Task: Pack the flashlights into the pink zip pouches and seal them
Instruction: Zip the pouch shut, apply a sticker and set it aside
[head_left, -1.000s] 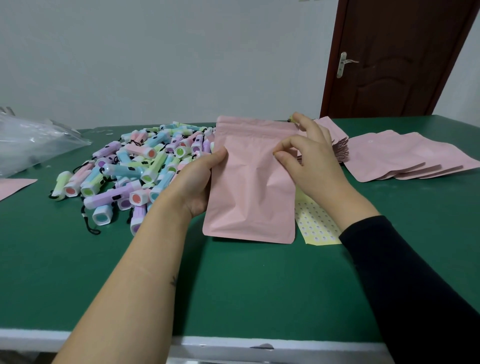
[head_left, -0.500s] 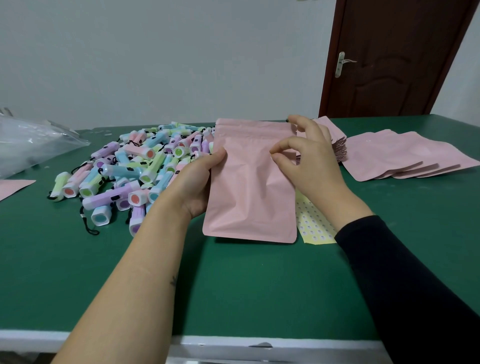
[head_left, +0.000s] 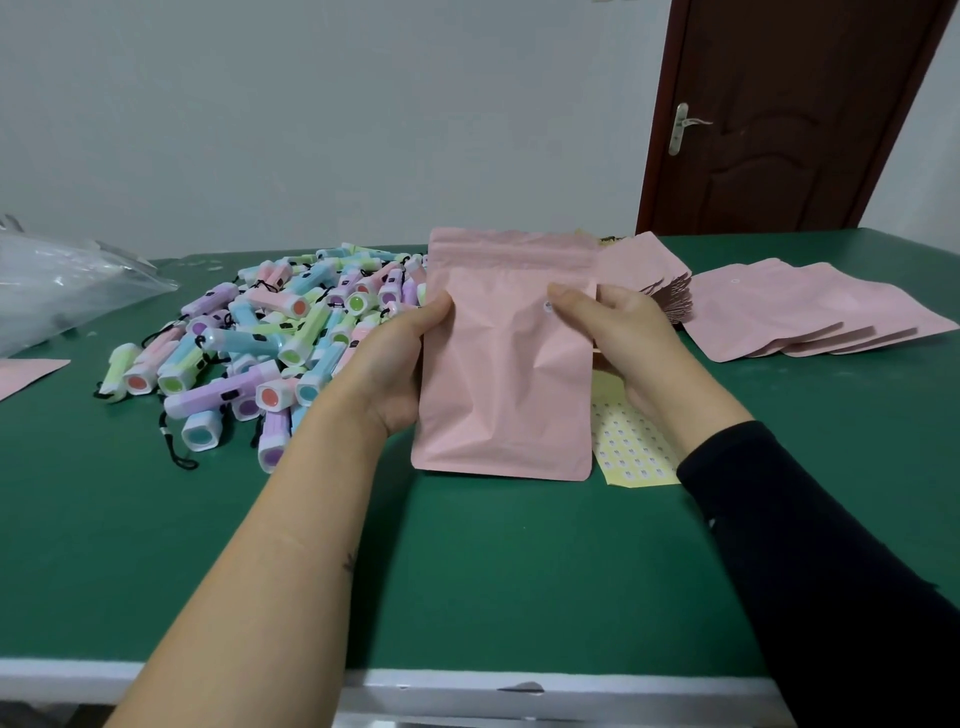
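We hold the pouch (head_left: 504, 374) upright. Left hand (head_left: 395, 358) grips its near edge to steady it, while right hand (head_left: 623, 338) pinches the opposite edge, thumb pressing by a sticker (head_left: 548, 306).

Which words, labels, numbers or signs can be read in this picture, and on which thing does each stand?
None can be read.
The yellow sticker sheet: small printed marks, too small to read.
The round sticker on the held pink pouch: blurred, unreadable.

flashlights (head_left: 270, 338) left of pouch (head_left: 509, 374) | sticker sheet (head_left: 631, 457), spare pouches (head_left: 795, 312) right
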